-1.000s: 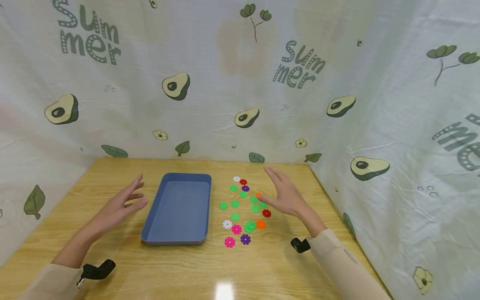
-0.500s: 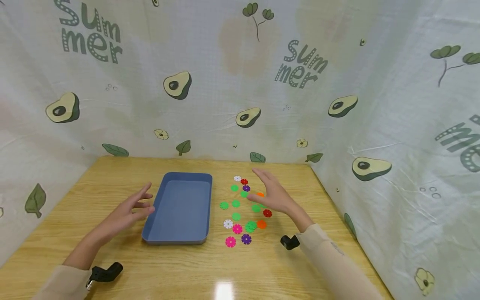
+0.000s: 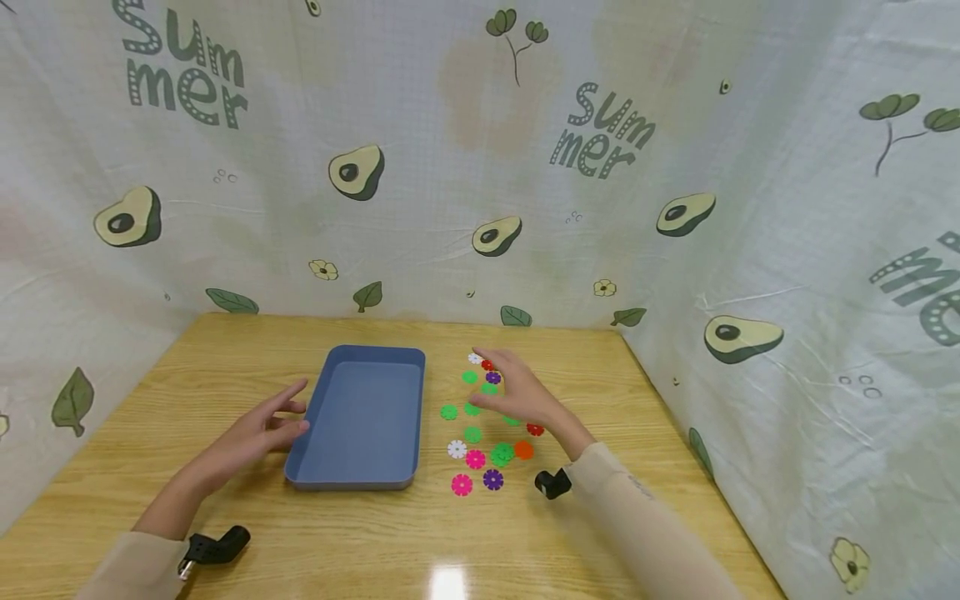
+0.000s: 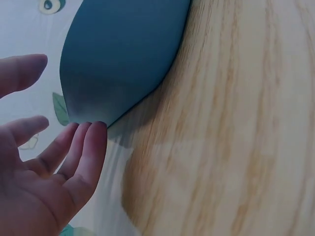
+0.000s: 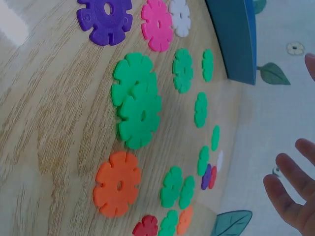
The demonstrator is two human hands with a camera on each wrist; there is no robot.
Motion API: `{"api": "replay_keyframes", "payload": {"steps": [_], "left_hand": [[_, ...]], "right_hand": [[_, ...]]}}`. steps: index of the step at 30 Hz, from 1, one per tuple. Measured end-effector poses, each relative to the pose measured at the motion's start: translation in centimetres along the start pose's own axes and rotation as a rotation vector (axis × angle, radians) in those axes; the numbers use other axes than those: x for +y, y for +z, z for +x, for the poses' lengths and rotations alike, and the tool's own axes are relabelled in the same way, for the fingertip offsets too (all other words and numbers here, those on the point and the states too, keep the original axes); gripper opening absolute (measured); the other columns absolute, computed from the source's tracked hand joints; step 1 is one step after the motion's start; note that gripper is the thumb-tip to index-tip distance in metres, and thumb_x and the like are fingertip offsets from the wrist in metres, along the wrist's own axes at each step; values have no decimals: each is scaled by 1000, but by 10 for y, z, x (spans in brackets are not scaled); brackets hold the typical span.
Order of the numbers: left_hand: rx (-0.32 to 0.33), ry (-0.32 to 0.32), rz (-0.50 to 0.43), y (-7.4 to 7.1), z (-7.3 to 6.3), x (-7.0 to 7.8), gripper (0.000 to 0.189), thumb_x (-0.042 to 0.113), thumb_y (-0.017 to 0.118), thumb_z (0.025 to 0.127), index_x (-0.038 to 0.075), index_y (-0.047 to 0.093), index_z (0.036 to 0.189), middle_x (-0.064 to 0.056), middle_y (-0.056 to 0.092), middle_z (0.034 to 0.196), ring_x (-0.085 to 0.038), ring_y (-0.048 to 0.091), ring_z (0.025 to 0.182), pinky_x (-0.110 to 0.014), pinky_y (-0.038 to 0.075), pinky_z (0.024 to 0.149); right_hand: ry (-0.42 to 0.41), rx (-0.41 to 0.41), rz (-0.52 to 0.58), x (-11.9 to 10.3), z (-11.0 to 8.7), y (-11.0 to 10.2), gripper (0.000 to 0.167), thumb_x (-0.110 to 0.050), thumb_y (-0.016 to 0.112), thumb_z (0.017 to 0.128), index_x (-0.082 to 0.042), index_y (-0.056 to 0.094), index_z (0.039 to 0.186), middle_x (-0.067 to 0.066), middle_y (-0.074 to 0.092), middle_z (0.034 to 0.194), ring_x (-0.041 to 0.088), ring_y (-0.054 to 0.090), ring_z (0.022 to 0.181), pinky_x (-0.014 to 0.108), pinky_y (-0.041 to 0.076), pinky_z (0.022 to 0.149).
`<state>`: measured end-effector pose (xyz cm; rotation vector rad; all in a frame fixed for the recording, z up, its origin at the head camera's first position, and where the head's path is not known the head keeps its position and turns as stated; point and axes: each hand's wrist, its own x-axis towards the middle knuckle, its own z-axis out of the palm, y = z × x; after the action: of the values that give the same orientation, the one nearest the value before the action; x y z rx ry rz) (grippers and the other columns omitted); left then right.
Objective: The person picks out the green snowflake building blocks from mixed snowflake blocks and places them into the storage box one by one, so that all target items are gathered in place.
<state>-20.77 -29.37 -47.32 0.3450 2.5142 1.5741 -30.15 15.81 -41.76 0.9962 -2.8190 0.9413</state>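
A blue rectangular tray [image 3: 358,429] lies on the table with nothing in it. My left hand [image 3: 255,437] is at its left side, fingers loosely spread; in the left wrist view the fingertips [image 4: 96,130] overlap the tray's lower corner. My right hand [image 3: 521,396] hovers over the scattered flower-shaped plastic discs right of the tray, thumb and fingers apart, holding nothing. Several discs are green, two of them overlapping [image 5: 140,120]. Others include an orange disc [image 5: 117,184], a purple disc [image 5: 105,20], a pink disc [image 5: 157,24] and a white disc [image 5: 180,17]. Some discs are hidden behind my right hand.
The wooden table [image 3: 360,542] meets a printed cloth [image 3: 420,167] hanging at the back and both sides. A black wrist camera [image 3: 217,546] sits at my left sleeve, and another black camera [image 3: 552,483] at my right sleeve.
My right hand has moved left across the discs toward the tray. My left hand has come right and a little lower, up to the tray's left edge. The tray and discs have stayed put.
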Motion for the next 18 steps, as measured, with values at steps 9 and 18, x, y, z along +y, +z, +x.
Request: {"api": "replay_keyframes", "payload": {"steps": [9,18], "left_hand": [[-71,-41,-55,1,4,-7,80,26,60,110,14,12,173,-32,28,161,-49,48,139,-46,56,97],[-90,-43,-46,0,6,-8,80,21,63,108,11,16,172,-32,31,158,-45,52,133,-38,55,93]], "right_hand": [[-19,-91,123,2,12,18,78,-23,80,98,-10,41,164,20,51,153,47,54,131,61,47,108],[-23,-185,119,8,19,32,69,-18,78,99,-6,46,160,20,50,158,46,54,134,59,49,107]]}}
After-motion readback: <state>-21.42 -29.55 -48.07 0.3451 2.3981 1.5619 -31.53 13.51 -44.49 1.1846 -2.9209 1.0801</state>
